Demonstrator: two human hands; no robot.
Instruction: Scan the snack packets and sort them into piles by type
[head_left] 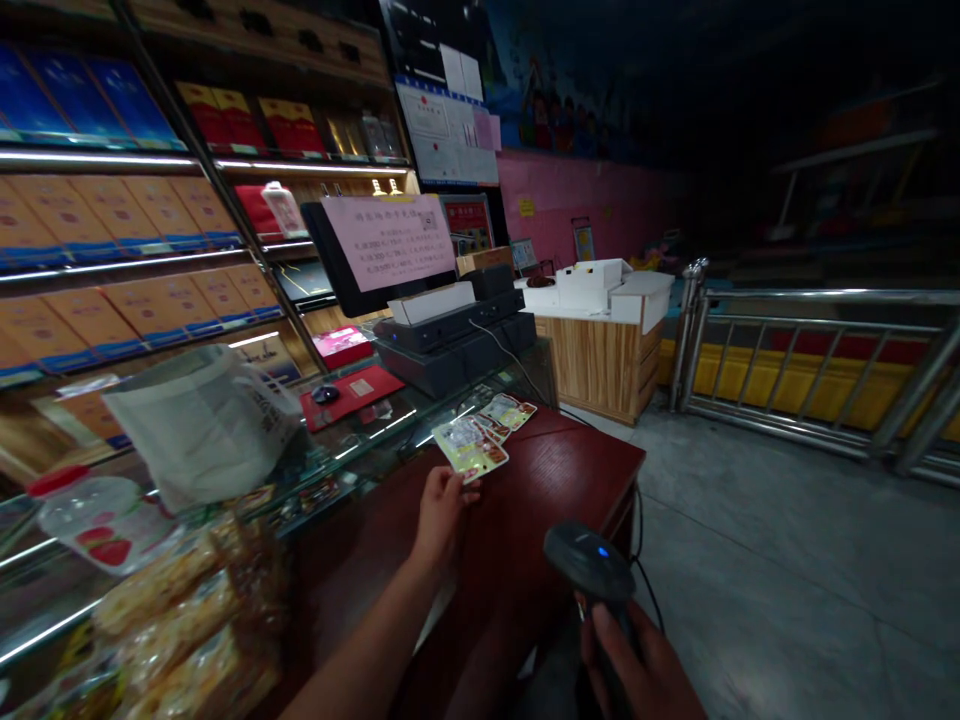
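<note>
My right hand [626, 655] is wrapped round the grip of a dark handheld barcode scanner [589, 562] with a lit blue light on its head. The scanner is held in the air at the right of the dark red desk [555, 470]. Over the desk, my left hand [444, 500] has its fingers closed at the near edge of a yellow-green snack packet [471, 447]. Part of that edge is hidden by the fingers. More packets of the same look [510, 412] lie overlapping just behind it.
A glass counter bears a white bag [199, 430], a red-capped jar [101, 520] and bagged snacks [195, 620]. Behind are a monitor with a pink notice [390, 240], a black cash drawer [457, 350] and shelves of boxes. A metal railing [795, 370] stands right.
</note>
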